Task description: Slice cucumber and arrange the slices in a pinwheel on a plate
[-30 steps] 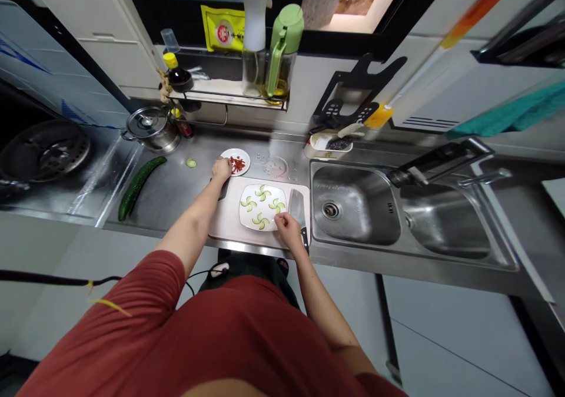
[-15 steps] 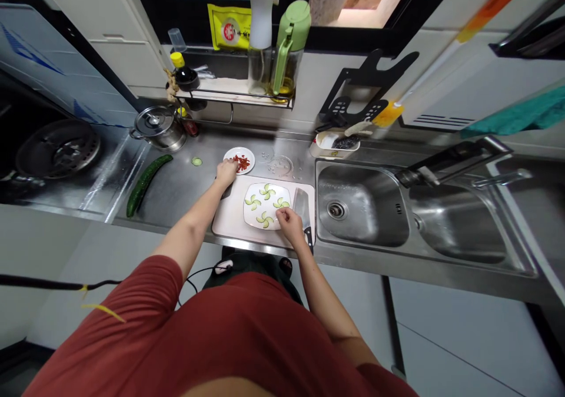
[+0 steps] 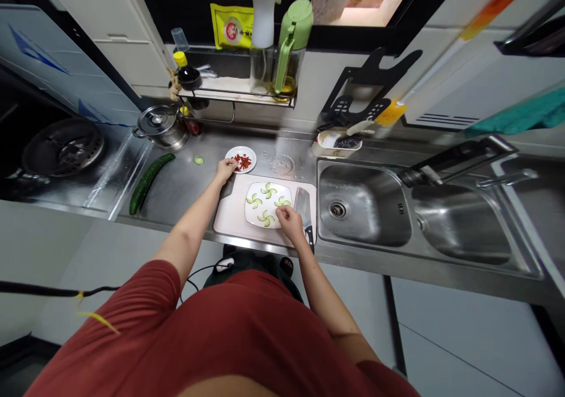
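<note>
On cutting board point(image 3: 230, 208), squarish plate point(image 3: 268, 204), sides seemingly matching board's.

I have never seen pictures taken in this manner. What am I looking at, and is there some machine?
There is no machine, only a person's bare left hand and right hand. One camera, worn on the head, looks forward and down, so the red shirt fills the bottom. On the steel counter lies a pale cutting board, bearing a knife and a square plate with four pinwheels of green slices. The right hand is at this plate's right side. The left is at the edge of a round plate with red pieces. Whether the fingers hold anything is too small to tell.
</note>
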### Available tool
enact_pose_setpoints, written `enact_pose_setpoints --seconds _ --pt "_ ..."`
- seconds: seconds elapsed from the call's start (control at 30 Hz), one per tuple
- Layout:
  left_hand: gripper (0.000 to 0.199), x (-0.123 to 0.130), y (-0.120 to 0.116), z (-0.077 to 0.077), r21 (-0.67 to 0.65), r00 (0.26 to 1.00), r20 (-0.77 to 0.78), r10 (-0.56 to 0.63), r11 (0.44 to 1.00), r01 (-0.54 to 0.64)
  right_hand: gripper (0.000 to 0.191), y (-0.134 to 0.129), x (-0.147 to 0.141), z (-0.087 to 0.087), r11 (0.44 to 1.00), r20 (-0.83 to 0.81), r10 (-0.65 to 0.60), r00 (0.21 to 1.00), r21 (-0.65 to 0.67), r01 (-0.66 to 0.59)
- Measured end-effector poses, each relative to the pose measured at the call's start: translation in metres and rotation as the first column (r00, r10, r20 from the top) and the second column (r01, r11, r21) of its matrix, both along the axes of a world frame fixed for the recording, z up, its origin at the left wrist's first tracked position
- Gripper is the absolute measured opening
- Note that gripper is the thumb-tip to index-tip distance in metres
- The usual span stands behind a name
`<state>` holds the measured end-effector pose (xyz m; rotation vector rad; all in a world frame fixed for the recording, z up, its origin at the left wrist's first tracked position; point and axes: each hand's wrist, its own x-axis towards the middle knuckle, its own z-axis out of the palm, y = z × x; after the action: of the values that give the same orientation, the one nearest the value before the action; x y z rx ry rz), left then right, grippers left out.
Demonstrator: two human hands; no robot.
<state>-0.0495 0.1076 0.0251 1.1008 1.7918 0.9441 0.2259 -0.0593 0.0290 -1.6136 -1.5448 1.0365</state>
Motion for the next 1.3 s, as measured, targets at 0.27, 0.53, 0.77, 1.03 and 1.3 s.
enact_pose_setpoints --seconds 0.27,0.53,0.77,1.03,1.3 --pt "0.021 0.013 -0.013 0.031 -0.074 0.584 0.811 -0.049 0.98 0.186 0.025 0.043 -0.011 0.032 0.995 0.01 0.013 1.0 0.095 -0.013" --pt "0.026 0.036 -0.033 0.067 0.052 0.529 0.814 -0.239 0.938 0.344 0.021 0.088 -0.035 0.079 0.957 0.018 0.072 0.997 0.282 -0.074" --pt "0.033 0.055 -0.046 0.088 0.191 0.727 0.581 -0.367 0.929 0.317 0.025 0.107 -0.039 0.09 0.939 -0.162 0.143 0.976 0.335 -0.082" --pt "0.041 0.059 -0.052 0.102 0.324 0.779 0.367 -0.508 0.855 0.405 0.027 0.11 -0.025 0.097 0.905 -0.158 0.289 0.944 0.367 -0.216" --pt "0.048 0.063 -0.057 0.116 0.322 0.701 0.284 -0.654 0.754 0.573 0.018 0.109 -0.008 0.12 0.816 0.038 0.459 0.887 0.377 -0.438"
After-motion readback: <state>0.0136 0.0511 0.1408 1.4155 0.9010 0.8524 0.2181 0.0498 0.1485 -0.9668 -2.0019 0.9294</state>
